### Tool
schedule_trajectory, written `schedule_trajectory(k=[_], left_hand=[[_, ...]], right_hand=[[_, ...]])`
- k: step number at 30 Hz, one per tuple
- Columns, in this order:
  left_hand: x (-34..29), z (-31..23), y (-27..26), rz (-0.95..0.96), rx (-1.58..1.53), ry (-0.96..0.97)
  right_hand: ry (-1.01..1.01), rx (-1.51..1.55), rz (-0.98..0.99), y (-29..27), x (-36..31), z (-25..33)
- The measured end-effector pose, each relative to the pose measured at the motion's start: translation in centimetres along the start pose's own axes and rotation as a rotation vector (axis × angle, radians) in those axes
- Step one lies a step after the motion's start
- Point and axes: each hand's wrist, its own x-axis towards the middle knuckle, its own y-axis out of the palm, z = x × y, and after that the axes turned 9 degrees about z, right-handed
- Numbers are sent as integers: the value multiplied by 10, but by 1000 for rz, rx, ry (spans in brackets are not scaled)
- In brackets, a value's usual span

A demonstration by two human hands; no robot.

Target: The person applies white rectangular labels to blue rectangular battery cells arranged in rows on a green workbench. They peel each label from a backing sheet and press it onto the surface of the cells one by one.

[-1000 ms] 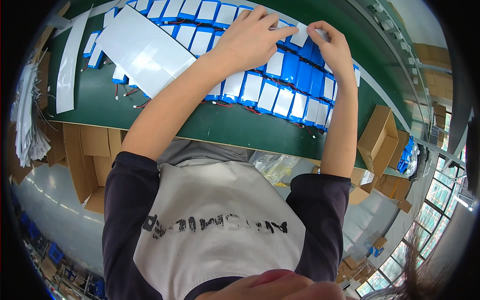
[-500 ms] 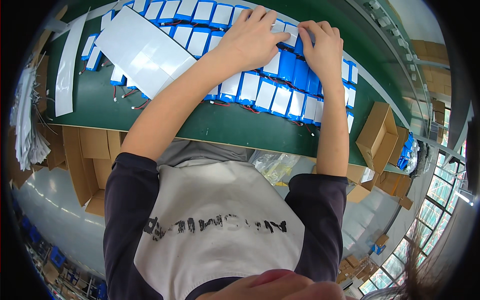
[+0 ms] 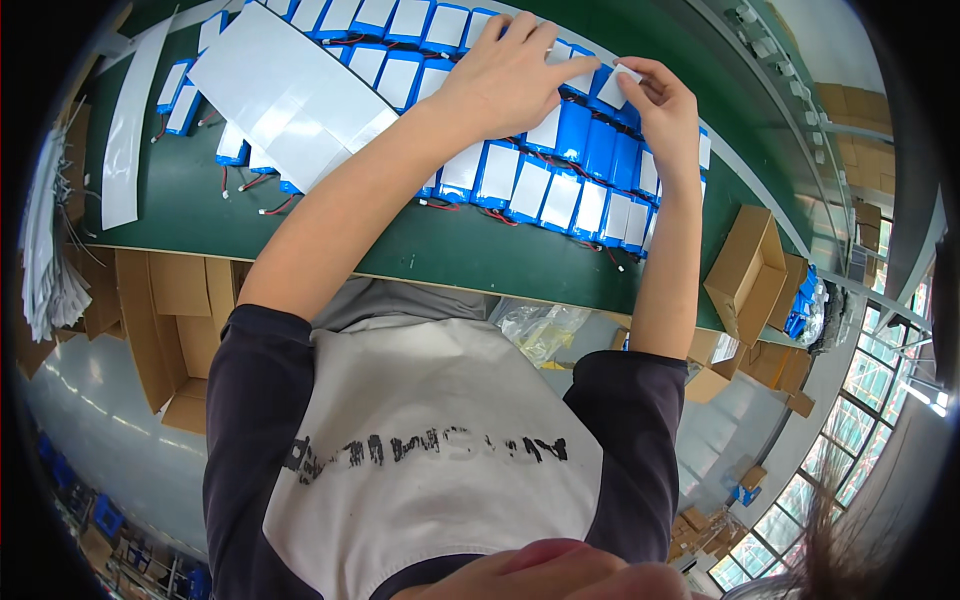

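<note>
Rows of blue battery packs [image 3: 574,132] with short red and black leads lie across the green table, most bearing a white rectangular patch on top. My right hand [image 3: 668,105] pinches the edge of a white adhesive patch [image 3: 621,88] over a pack at the far row's right end. Stretched across the far rows is my left hand [image 3: 500,80]; its fingers are apart, the index finger reaching toward the packs beside the patch. A large white sheet [image 3: 295,100] lies slanted over packs to the left of my left forearm. Several packs in the middle row show bare blue tops.
A long white strip [image 3: 135,130] lies at the table's left side. An open cardboard box [image 3: 750,275] stands at the right edge, near blue items [image 3: 803,310]. Another open carton [image 3: 180,330] is below the table's front left edge. White strips [image 3: 50,240] hang at far left.
My right hand has shifted slightly right, and a white patch now shows between its fingers. My left hand stays nearly in place, its index finger now straighter. The view has shifted slightly.
</note>
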Motion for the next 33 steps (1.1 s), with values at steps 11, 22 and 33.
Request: schedule_trajectory(k=[11, 22, 33], left_hand=[[-4, -4, 3, 80, 16, 137], [-8, 13, -48, -250, -441, 233], [-261, 169, -226, -649, -495, -462]], right_hand=[[-222, -561, -134, 20, -2, 7], [-59, -315, -50, 20, 7, 1], [-48, -393, 36, 18, -6, 8]])
